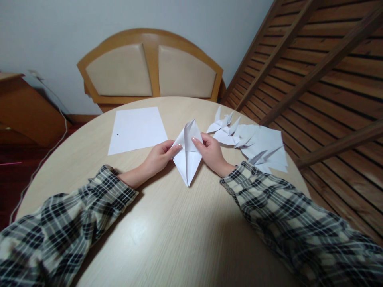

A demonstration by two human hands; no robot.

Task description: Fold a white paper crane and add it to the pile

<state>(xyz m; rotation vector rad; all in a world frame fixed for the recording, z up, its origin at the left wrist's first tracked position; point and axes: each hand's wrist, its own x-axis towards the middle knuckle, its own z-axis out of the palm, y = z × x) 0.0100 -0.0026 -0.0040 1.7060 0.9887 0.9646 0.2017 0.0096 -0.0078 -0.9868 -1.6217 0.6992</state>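
Observation:
A white sheet of paper folded into a kite-like diamond (188, 161) is held up over the middle of the table, one point toward me and one away. My left hand (160, 158) pinches its left edge, thumb on top and fingers underneath. On the opposite edge, my right hand (213, 153) grips the paper the same way, its thumb lying on the upper face. A crease runs down the centre of the diamond, and another crosses it. The fingers beneath the paper are partly hidden.
White paper (137, 129) with a small dark spot lies at the left on the round wooden table (167, 239). Several folded paper cranes (223, 127) and paper squares (266, 137) sit at the right. Beyond stand a padded headboard-like panel (154, 63) and a slatted wooden screen (323, 79).

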